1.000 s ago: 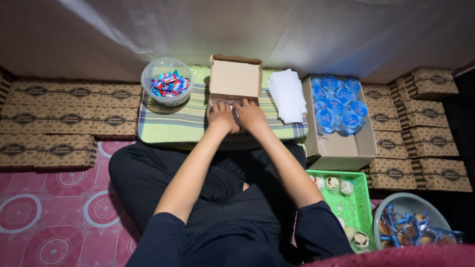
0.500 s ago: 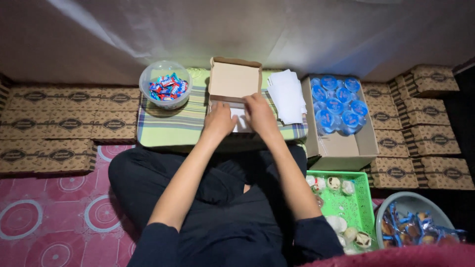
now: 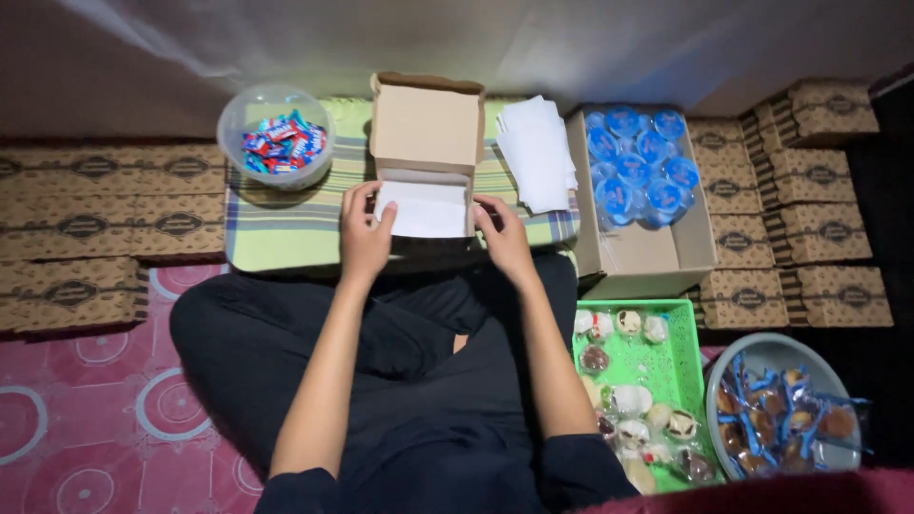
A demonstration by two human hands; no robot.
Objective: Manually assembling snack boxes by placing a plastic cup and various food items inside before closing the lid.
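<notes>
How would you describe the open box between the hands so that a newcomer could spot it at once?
Start at the striped green mat before the seated person. At its middle stands the small brown cardboard box, between the left hand and right hand. Unlike the stacked closed boxes, its lid stands open, with white paper inside.
</notes>
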